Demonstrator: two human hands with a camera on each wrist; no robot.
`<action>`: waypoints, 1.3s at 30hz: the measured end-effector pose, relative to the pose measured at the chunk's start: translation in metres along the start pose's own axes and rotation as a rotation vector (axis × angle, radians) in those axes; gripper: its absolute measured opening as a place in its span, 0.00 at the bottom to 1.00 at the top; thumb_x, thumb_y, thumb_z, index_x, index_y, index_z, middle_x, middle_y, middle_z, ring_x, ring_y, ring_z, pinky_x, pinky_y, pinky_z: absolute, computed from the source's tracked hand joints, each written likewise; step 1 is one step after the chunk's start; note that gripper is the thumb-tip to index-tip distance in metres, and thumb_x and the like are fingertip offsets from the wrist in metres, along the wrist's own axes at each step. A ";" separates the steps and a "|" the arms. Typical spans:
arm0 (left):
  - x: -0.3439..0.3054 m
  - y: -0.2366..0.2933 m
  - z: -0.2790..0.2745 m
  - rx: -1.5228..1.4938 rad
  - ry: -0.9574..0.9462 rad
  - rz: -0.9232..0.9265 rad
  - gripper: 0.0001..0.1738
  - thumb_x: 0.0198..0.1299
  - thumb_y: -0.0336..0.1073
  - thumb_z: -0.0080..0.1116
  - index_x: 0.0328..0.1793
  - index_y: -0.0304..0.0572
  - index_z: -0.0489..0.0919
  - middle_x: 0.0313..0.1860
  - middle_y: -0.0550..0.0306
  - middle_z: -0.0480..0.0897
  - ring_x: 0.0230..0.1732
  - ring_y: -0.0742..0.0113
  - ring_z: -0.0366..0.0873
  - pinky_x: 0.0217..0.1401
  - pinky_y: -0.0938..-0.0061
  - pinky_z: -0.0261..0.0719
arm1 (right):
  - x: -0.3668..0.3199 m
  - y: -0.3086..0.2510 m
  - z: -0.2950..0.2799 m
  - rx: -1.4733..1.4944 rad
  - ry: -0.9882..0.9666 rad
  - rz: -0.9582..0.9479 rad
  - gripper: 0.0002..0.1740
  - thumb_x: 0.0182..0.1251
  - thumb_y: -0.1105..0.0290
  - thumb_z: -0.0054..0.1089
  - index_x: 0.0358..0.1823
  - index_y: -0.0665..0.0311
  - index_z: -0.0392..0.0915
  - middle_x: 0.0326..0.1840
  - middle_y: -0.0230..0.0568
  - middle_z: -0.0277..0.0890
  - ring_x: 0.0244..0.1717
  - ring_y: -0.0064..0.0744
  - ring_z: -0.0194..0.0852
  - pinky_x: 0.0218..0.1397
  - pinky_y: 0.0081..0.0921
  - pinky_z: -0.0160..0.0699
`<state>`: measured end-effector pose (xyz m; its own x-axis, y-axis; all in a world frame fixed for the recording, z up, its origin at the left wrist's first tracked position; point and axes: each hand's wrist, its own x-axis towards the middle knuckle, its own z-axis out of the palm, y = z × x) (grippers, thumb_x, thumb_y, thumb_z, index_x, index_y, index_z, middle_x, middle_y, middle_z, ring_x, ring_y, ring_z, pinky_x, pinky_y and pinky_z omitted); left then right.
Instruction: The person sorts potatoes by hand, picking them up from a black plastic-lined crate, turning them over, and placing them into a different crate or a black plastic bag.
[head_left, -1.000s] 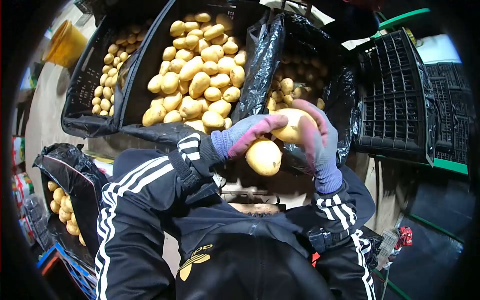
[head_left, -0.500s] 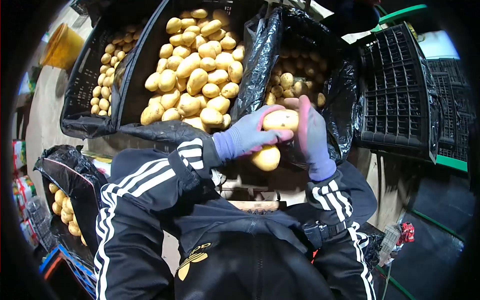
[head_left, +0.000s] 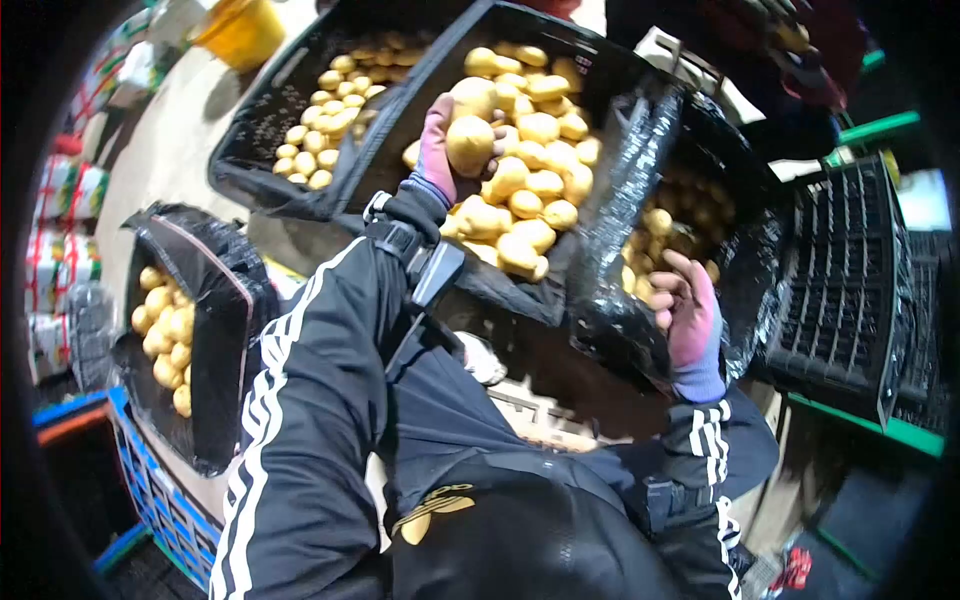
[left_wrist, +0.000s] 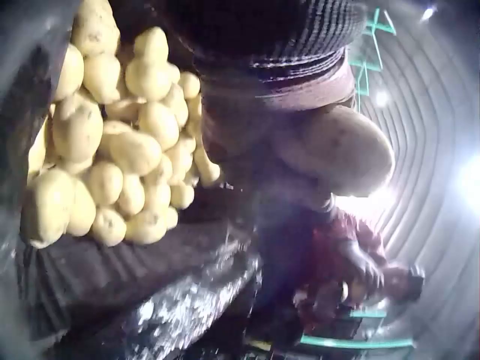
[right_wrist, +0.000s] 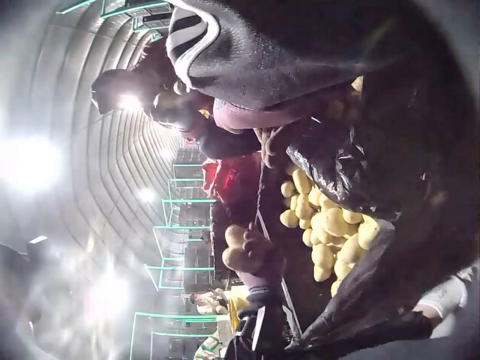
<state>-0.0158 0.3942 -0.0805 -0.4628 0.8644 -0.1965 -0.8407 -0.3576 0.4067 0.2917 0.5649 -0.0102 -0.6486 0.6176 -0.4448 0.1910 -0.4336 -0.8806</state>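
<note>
My left hand (head_left: 434, 158), in a purple-grey glove with pink palm, holds two potatoes, an upper one (head_left: 473, 97) and a lower one (head_left: 470, 146). It is raised over the left side of the middle black crate (head_left: 375, 150), beside a heap of potatoes (head_left: 538, 180). One held potato (left_wrist: 345, 150) shows large in the left wrist view; both appear in the right wrist view, farther off. My right hand (head_left: 692, 325), gloved alike, holds nothing. Its fingers are loosely bent near the front edge of the right crate, lined with black plastic (head_left: 625, 200).
Smaller potatoes (head_left: 310, 150) fill the left crate. A bag of potatoes (head_left: 165, 325) stands at lower left, near a blue crate (head_left: 160, 490). An upright black crate (head_left: 835, 300) stands at right. A yellow bucket (head_left: 240, 32) and another person (head_left: 790, 50) are beyond.
Both hands were together around two potatoes in front of me. The left has moved up and left with both potatoes; the right has let go and moved apart. The head view has turned left.
</note>
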 end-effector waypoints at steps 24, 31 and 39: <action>-0.026 0.110 -0.041 -0.167 0.589 0.808 0.41 0.44 0.75 0.46 0.59 0.61 0.70 0.59 0.63 0.74 0.54 0.54 0.73 0.54 0.52 0.69 | -0.016 0.013 -0.002 0.015 -0.027 -0.017 0.31 0.71 0.49 0.40 0.60 0.71 0.63 0.36 0.39 0.72 0.26 0.21 0.67 0.25 0.13 0.63; -0.070 0.172 -0.056 -0.216 0.953 1.032 0.46 0.40 0.77 0.53 0.54 0.47 0.73 0.57 0.56 0.73 0.64 0.61 0.63 0.68 0.68 0.57 | -0.014 0.019 -0.006 0.040 -0.060 -0.010 0.30 0.71 0.49 0.39 0.59 0.71 0.64 0.37 0.40 0.72 0.27 0.20 0.67 0.26 0.13 0.64; -0.293 0.238 -0.071 0.709 0.739 1.263 0.20 0.60 0.45 0.48 0.54 0.42 0.74 0.52 0.55 0.76 0.51 0.62 0.74 0.55 0.70 0.74 | -0.011 0.015 -0.008 0.135 -0.116 0.005 0.22 0.73 0.58 0.38 0.57 0.68 0.67 0.37 0.41 0.72 0.28 0.20 0.66 0.25 0.11 0.60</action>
<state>-0.1001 0.0305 0.0106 -0.9223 -0.2604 0.2857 0.3523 -0.2620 0.8985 0.3080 0.5564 -0.0199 -0.7301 0.5385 -0.4206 0.0989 -0.5258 -0.8449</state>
